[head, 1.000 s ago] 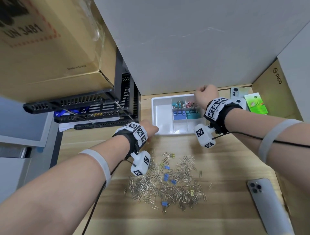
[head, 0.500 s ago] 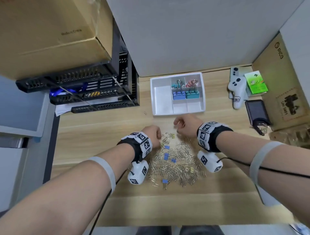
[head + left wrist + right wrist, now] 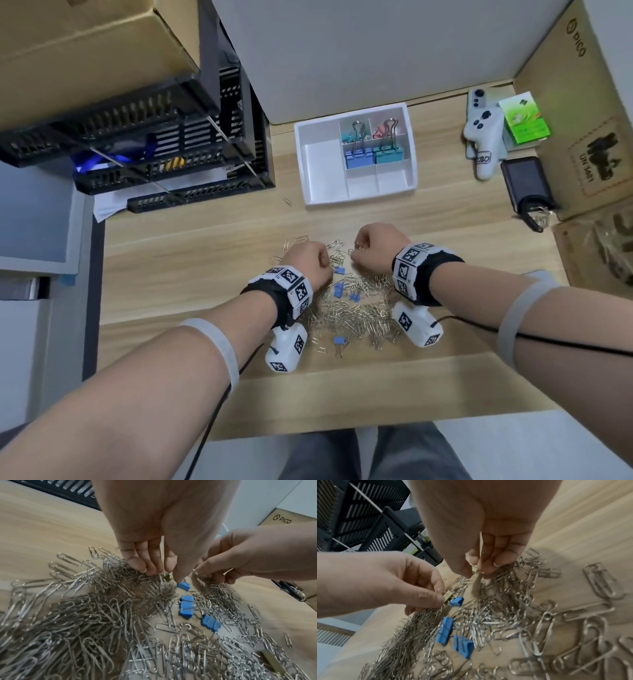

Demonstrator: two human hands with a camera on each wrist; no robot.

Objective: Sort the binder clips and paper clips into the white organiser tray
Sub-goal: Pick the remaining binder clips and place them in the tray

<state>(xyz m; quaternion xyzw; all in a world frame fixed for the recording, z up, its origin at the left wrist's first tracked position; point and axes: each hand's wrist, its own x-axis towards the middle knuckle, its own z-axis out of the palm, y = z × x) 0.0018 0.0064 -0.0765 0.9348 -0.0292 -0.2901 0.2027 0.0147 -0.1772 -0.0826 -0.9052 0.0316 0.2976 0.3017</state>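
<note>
A heap of silver paper clips (image 3: 356, 308) lies on the wooden desk, with several small blue binder clips (image 3: 339, 291) among them. At its far edge my left hand (image 3: 327, 263) pinches a small yellow-green binder clip (image 3: 447, 597), right beside a blue one (image 3: 183, 586). My right hand (image 3: 356, 250) pinches another small yellowish binder clip (image 3: 474, 569) just above the heap. Beyond the heap is the white organiser tray (image 3: 359, 197), which holds large blue (image 3: 358, 159), teal (image 3: 390, 154) and pink binder clips in its back compartments.
Black stacked letter trays (image 3: 171, 154) under a cardboard box stand at the left. A white controller (image 3: 484, 144), a green box (image 3: 522, 118), a dark device (image 3: 525, 181) and cardboard boxes line the right. One stray paper clip (image 3: 287, 201) lies left of the tray.
The right hand has come back from over the tray, and the left hand from in front of it, to the heap. Each now pinches a small clip.
</note>
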